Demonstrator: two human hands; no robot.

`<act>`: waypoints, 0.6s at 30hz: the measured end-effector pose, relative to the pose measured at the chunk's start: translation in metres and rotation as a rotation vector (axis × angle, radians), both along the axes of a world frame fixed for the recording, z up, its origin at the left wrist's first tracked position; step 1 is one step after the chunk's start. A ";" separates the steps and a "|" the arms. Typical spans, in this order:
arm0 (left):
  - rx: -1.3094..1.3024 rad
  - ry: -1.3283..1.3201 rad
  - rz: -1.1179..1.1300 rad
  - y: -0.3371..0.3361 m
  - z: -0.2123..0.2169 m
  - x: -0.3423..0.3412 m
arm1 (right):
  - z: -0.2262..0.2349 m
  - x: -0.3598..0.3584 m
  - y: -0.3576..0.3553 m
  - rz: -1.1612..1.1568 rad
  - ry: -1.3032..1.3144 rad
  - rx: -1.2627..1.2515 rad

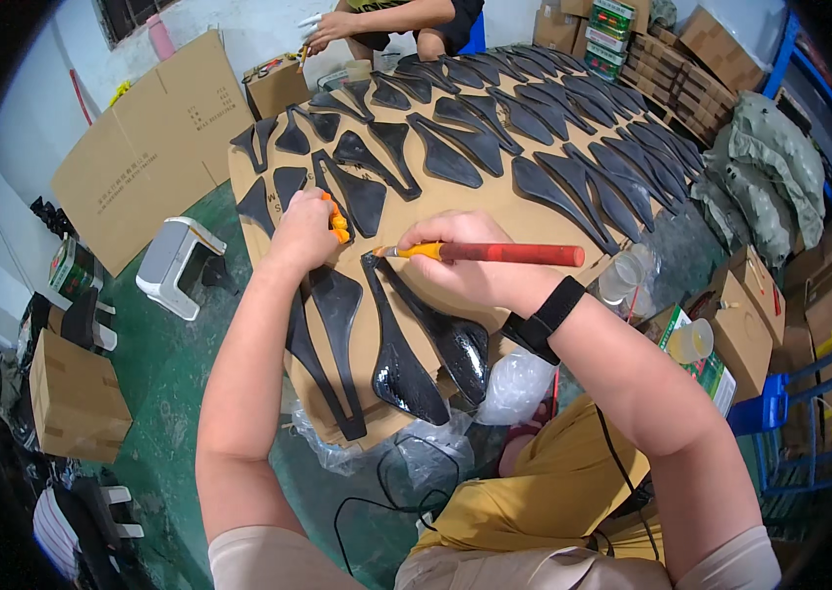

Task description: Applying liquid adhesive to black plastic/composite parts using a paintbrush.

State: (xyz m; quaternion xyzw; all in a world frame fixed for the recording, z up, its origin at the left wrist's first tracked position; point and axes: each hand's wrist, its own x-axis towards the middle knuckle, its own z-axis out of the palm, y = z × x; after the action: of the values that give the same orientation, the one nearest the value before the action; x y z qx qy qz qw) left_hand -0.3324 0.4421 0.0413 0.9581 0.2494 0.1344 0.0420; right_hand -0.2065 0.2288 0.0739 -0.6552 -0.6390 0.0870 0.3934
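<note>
My right hand [455,261], in orange finger covers, grips a paintbrush [514,254] with a red handle. The brush tip is at the narrow joined end of a black V-shaped shell [401,369], whose two wide ends shine as if wet. My left hand [308,228] is curled just left of the brush, also with orange finger covers. It is close to another black V-shaped shell [337,305]; whether its fingers hold anything is hidden. Rows of similar matte black shells [450,152] lie on the cardboard-covered table [480,202].
Across the table a person's hand [327,29] holds a brush. Clear plastic cups [622,278] and a cup of yellowish liquid [689,341] stand at the right. A grey-white stool [178,265] and cartons [79,395] are on the left. Cables [391,506] hang near my legs.
</note>
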 end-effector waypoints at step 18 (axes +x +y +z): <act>-0.042 0.072 -0.008 -0.005 0.004 -0.007 | -0.003 -0.001 -0.003 0.080 -0.094 0.049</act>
State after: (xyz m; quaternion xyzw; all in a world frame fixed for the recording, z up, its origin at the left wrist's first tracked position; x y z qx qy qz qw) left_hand -0.3394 0.4367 0.0453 0.9622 0.2499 0.0942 0.0535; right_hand -0.2075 0.2258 0.0704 -0.6229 -0.6843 0.0562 0.3750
